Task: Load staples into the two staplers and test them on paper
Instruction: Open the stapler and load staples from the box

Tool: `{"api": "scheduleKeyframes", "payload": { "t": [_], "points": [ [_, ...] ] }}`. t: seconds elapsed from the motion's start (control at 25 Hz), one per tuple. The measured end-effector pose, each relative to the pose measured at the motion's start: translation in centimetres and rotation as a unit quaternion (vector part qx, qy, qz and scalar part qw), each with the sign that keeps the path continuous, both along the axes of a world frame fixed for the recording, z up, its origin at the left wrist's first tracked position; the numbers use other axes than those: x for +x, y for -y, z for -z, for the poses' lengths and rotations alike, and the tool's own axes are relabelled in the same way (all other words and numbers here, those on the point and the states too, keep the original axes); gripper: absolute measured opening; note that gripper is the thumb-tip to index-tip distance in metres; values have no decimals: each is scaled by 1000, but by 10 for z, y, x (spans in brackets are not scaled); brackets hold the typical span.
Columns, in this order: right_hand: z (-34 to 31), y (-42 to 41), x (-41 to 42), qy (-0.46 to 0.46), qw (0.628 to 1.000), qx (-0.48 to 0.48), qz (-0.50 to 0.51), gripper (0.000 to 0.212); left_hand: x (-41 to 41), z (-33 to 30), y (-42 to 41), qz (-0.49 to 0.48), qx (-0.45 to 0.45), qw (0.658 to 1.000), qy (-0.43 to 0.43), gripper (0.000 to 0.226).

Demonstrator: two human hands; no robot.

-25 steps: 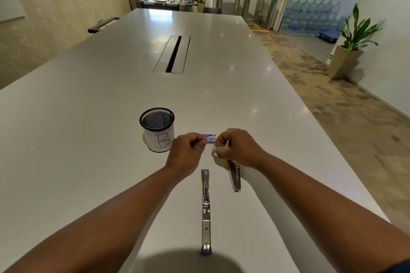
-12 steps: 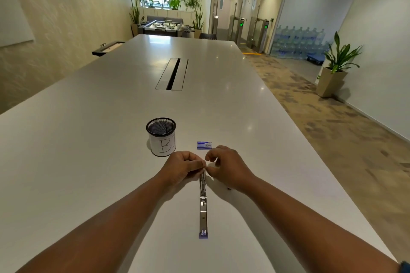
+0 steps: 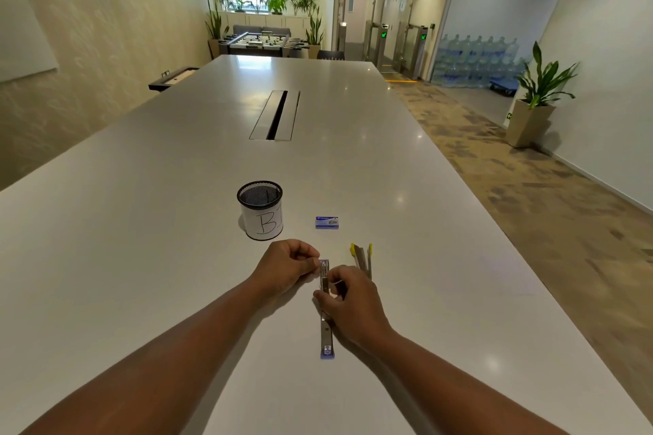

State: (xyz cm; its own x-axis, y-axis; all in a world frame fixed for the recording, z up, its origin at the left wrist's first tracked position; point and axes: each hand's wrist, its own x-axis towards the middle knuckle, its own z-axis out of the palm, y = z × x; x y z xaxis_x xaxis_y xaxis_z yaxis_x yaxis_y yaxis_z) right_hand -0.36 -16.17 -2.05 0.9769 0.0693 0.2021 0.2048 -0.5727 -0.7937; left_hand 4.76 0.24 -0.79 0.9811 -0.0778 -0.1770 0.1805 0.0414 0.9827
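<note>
A blue stapler (image 3: pixel 325 335) lies opened out flat on the white table (image 3: pixel 141 222), pointing away from me. My left hand (image 3: pixel 288 267) pinches its far end with curled fingers. My right hand (image 3: pixel 349 300) hovers over the stapler's middle, thumb and forefinger pinching what looks like a thin strip of staples. A yellow stapler (image 3: pixel 363 258) lies open just right of my hands. Beyond it sits a small blue staple box (image 3: pixel 327 222).
A black mesh cup (image 3: pixel 260 210) wrapped in white paper marked "B" stands left of the staple box. A cable slot (image 3: pixel 275 115) runs along the table's middle. The table's right edge drops to carpeted floor.
The staple box left my hands and now lies on the table. Both hands came down to the blue stapler's far end, my right hand sliding back over its middle.
</note>
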Motion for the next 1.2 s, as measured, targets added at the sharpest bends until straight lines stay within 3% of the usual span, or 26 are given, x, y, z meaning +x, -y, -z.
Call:
{"api": "scheduleKeyframes", "payload": {
  "t": [0.24, 0.64, 0.8, 1.2],
  "points": [
    [5, -2, 3, 7, 1000, -18, -15, 10, 2, -12, 0, 23, 221, 972, 77, 8],
    [9, 0, 6, 26, 999, -22, -19, 4, -2, -15, -1, 85, 332, 935, 95, 18],
    [9, 0, 6, 21, 999, -17, -19, 5, -1, -23, 3, 109, 372, 913, 125, 12],
    [9, 1, 5, 11, 1000, -3, -11, 9, 18, -48, -1, 211, 485, 832, 170, 11]
  ]
}}
